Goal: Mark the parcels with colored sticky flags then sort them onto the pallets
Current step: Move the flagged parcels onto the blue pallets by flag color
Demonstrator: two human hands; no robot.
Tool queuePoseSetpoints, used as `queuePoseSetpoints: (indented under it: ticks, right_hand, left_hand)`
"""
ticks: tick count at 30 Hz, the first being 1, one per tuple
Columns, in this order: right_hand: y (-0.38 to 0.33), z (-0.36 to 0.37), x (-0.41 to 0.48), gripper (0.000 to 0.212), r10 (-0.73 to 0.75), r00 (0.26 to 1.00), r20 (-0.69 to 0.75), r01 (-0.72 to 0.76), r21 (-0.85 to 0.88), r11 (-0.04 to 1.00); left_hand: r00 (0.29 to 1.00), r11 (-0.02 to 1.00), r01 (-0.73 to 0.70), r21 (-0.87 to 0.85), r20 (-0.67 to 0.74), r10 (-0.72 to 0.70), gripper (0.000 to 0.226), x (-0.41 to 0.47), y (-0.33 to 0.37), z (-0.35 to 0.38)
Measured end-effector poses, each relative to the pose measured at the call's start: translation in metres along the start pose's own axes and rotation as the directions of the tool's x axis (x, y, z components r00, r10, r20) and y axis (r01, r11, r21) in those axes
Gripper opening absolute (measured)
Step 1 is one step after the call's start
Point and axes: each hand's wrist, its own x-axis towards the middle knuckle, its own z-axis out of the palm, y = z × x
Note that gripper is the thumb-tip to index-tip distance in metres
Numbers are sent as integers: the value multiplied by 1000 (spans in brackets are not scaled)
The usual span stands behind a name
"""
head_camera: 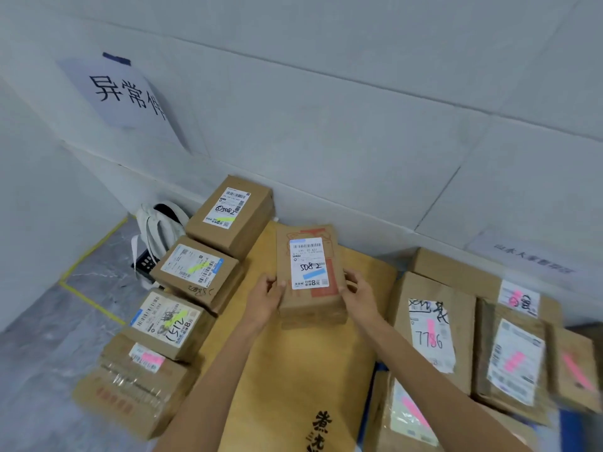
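**Blue-flagged parcel gripped in both hands**

The left hand (266, 296) curls round the left edge of one parcel (310, 308) and the right hand (359, 296) round its right edge, above a tan cardboard sheet (287, 370). The fingers beneath it are hidden. Its label carries one blue flag (314, 274).

Left of the left hand runs a row of four parcels (195, 272): three bear yellow-green flags (198, 266), and the nearest bears a pink flag (152, 358).

Right of the right hand lie the pink-flagged parcels (434, 327), with five flags countable. The farthest are smeared by blur, and the nearest is cut off at the bottom edge. Beyond them, a small wall notice (528, 256) is unreadable.
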Motion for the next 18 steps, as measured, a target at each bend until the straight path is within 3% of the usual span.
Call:
queuePoseSetpoints:
  ticks: [5, 10, 14, 18]
  right_hand:
    - [-8, -50, -45, 40, -165, 986, 6, 164, 70, 984]
    - [-31, -120, -103, 51, -341, 940, 3, 339, 113, 934]
    - [-15, -220, -191, 50, -459, 887, -54, 461, 51, 886]
    - [34, -330, -280, 46, -497, 851, -171, 496, -53, 867]
  left_hand:
    - [989, 982, -123, -144, -98, 110, 19, -56, 26, 16]
    - [923, 920, -378, -106, -122, 366, 47, -129, 86, 43]
    - [852, 852, -522, -46, -54, 520, 57, -224, 111, 106]
    - [826, 828, -553, -94, 61, 560, 54, -316, 123, 198]
